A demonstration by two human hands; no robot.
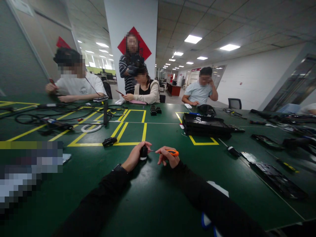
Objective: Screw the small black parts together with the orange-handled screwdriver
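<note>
My left hand (136, 155) is wrapped around a small black device (143, 152) with a white band near its lower end, held just over the green table (148, 204). In my right hand (169, 158) is a screwdriver (172, 152) with an orange handle. Its thin shaft points left, and the tip reaches the side of the black device; whether it touches a screw is too small to tell. Left of my hands lies another small black device (109, 141), close to a yellow tape line.
A stack of black casings (206, 126) stands right of centre. Small black blocks (155, 110) sit farther back. Cables (49, 120) and a white cable coil (91, 128) spread at left. Another screwdriver (232, 151) and an opened black panel (278, 179) lie at right. Several people are across the table.
</note>
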